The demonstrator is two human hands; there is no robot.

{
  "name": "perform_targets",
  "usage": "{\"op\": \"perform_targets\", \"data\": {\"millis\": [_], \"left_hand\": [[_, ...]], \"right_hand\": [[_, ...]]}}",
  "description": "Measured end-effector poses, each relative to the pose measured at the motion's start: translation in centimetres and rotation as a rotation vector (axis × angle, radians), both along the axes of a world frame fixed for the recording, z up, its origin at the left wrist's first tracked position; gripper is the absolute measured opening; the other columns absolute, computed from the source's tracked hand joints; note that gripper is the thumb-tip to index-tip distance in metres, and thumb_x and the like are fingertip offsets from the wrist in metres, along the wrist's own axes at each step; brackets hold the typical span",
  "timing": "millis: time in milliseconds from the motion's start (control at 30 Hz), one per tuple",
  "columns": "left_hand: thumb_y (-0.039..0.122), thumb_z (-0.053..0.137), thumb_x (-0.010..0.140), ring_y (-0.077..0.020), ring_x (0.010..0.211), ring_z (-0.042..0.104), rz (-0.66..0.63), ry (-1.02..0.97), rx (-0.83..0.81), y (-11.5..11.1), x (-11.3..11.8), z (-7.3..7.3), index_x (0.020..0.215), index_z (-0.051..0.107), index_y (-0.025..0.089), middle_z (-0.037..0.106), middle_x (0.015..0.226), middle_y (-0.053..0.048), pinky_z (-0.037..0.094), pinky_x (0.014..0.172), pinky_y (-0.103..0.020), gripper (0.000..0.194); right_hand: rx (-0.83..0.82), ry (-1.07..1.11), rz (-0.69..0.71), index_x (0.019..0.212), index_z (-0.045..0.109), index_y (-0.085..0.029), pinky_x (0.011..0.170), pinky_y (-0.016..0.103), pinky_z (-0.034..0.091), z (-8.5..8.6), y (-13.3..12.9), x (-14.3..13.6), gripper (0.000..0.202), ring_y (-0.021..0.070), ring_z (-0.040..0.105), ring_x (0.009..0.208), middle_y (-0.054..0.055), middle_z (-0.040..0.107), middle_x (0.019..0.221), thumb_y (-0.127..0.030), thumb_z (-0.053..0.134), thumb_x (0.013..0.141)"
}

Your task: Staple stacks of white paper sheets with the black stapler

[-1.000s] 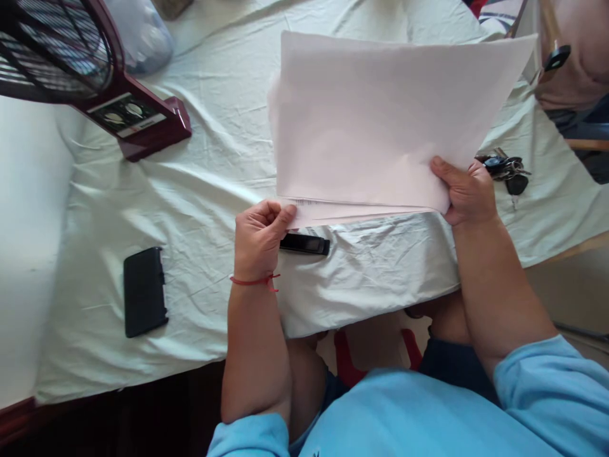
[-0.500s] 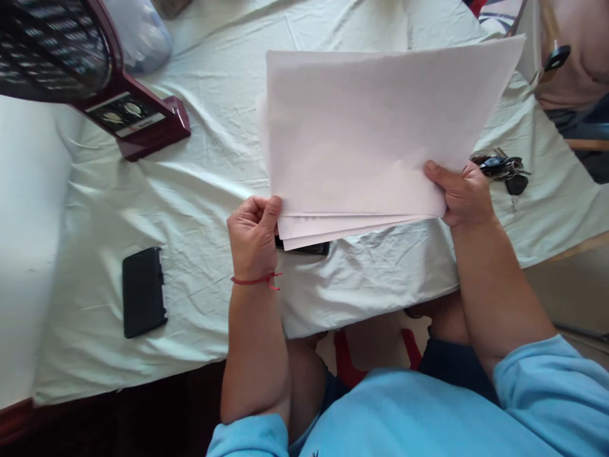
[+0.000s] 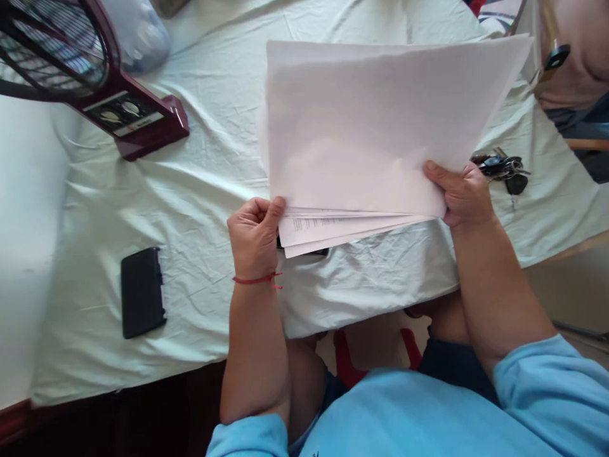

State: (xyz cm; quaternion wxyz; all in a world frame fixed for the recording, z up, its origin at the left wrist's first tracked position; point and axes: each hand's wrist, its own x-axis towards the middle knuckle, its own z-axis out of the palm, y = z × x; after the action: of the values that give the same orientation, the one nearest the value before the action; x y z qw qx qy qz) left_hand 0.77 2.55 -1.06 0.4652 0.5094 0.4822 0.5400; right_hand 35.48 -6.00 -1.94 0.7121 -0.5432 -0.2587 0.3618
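Observation:
White paper sheets (image 3: pixel 371 127) are held up over the table between my two hands, with the top sheet blank. My left hand (image 3: pixel 257 231) pinches their lower left corner between thumb and curled fingers. At the lower right corner, my right hand (image 3: pixel 464 193) grips the stack, thumb on top and fingers underneath. Lower sheets (image 3: pixel 323 230) fan out below the top one, and small print shows on one of them. A dark object (image 3: pixel 318 252), mostly hidden, lies under the papers.
On the pale green tablecloth (image 3: pixel 200 330) lie a black case (image 3: pixel 141 293) at the left and a bunch of keys (image 3: pixel 507 170) at the right. A maroon racket-like device (image 3: pixel 152 130) and a clear plastic bag (image 3: pixel 143 38) are at the upper left.
The lower left edges of the sheets have spread further apart, and more print shows. My left thumb has shifted slightly right. My right hand has hardly moved.

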Motion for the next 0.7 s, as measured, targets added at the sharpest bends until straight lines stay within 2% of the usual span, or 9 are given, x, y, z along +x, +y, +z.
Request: {"op": "perform_targets", "data": {"millis": [133, 433, 567, 700], "left_hand": [[0.083, 0.113, 0.074, -0.0075, 0.054, 0.032, -0.015, -0.018, 0.008, 0.0, -0.1, -0.2, 0.065, 0.061, 0.023, 0.044, 0.059, 0.007, 0.025, 0.045, -0.023, 0.079], [0.090, 0.096, 0.093, -0.0104, 0.054, 0.030, -0.050, -0.040, 0.025, 0.1, -0.3, -0.7, 0.068, 0.050, 0.026, 0.034, 0.064, 0.006, 0.028, 0.044, -0.028, 0.082], [0.085, 0.101, 0.091, -0.0129, 0.062, 0.046, -0.061, 0.029, 0.088, 0.8, -0.5, -1.3, 0.076, 0.066, 0.025, 0.048, 0.069, 0.004, 0.041, 0.054, -0.028, 0.071], [0.075, 0.110, 0.085, -0.0168, 0.082, 0.069, -0.027, 0.010, 0.183, 1.7, -1.2, -2.0, 0.093, 0.083, 0.024, 0.072, 0.085, 0.000, 0.058, 0.076, -0.028, 0.059]], "right_hand": [[-0.010, -0.019, 0.002, 0.100, 0.087, -0.032, 0.106, 0.047, 0.083, -0.1, 0.0, 0.0, 0.050, 0.0308, 0.092, 0.112, 0.000, 0.096, 0.116, -0.053, 0.120, 0.069], [-0.002, -0.084, 0.011, 0.093, 0.084, -0.034, 0.118, 0.056, 0.079, -0.7, 0.3, 0.7, 0.053, 0.0377, 0.090, 0.128, 0.002, 0.095, 0.120, -0.062, 0.120, 0.065], [0.054, -0.164, 0.027, 0.090, 0.083, -0.037, 0.130, 0.055, 0.072, -0.9, 0.5, 0.8, 0.053, 0.0380, 0.087, 0.138, 0.003, 0.094, 0.119, -0.068, 0.119, 0.066], [0.102, -0.228, 0.072, 0.101, 0.087, -0.037, 0.139, 0.055, 0.066, -1.7, 0.6, 0.9, 0.056, 0.0360, 0.086, 0.141, 0.001, 0.094, 0.122, -0.069, 0.117, 0.067]]}}
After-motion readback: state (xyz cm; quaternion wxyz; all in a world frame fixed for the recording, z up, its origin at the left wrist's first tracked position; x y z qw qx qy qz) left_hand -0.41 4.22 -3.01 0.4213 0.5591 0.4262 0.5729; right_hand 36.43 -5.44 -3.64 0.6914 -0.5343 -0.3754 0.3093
